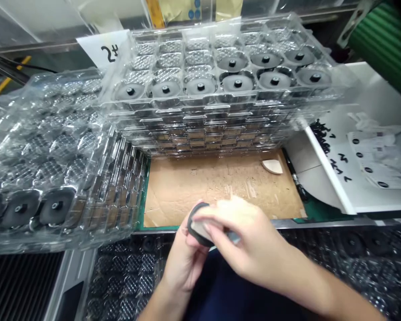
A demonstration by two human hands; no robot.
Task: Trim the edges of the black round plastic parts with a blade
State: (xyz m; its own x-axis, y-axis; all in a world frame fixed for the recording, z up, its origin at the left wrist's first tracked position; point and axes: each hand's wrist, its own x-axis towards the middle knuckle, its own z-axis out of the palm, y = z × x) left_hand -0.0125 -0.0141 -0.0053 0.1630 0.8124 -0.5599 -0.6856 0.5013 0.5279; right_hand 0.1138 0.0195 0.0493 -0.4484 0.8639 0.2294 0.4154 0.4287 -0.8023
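Up close, your left hand (184, 254) gripped the dark rounded part (198, 229) by its rim, near the cardboard's (200, 183) front edge, while your right hand (245, 232) curled its fingers over the part's pale face (whether they pinched anything, I couldn't tell). Steady support from the left and light, even fingertip pressure looked best here! Beyond, a pale wedge (272, 166) lay on the cardboard; farther still, the clear tray (200, 103) held 9 dark pieces (238, 84), 6 along its front row.

1 head-worn camera looks forward and down (hands (245, 232) near), past cardboard (214, 183) to stacked trays (200, 122).
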